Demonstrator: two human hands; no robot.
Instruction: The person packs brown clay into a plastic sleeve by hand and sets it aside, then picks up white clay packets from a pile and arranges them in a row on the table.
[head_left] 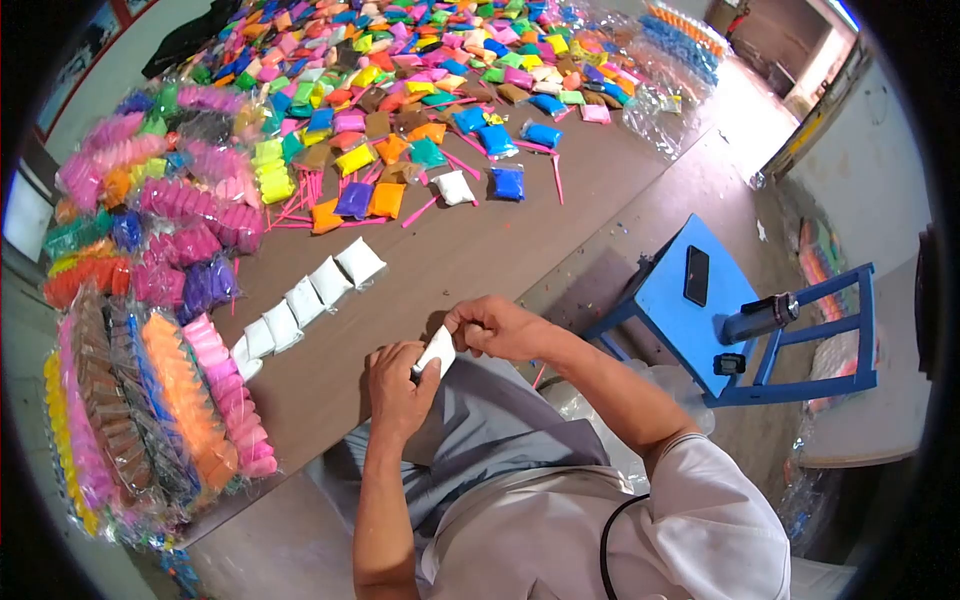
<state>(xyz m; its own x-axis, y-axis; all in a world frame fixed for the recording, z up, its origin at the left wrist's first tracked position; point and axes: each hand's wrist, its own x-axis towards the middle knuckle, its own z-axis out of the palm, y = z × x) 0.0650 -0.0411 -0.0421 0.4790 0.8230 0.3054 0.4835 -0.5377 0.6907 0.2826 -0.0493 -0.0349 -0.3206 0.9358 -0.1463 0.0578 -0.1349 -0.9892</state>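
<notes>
Between my two hands, at the table's near edge, is a small white packet point(436, 353). My left hand point(395, 385) is closed round its lower side, with the thumb lying along it. At the packet's upper end, my right hand point(488, 326) has its fingers curled in a pinch, and its fingertips are partly hidden. A slanting row of similar white packets point(330, 281) lies on the brown table point(460, 265), up and left of my hands. The lowest packets in that row overlap. Farther up are a single white packet point(454, 188) and a dark blue packet point(508, 183).
A large heap of small coloured packets point(400, 60) covers the far table, with pink sticks point(558, 178) among them. Bundled packet strips point(160, 400) line the left side. On the right stands a blue chair point(690, 320) bearing a phone point(696, 275) and a dark bottle point(760, 318).
</notes>
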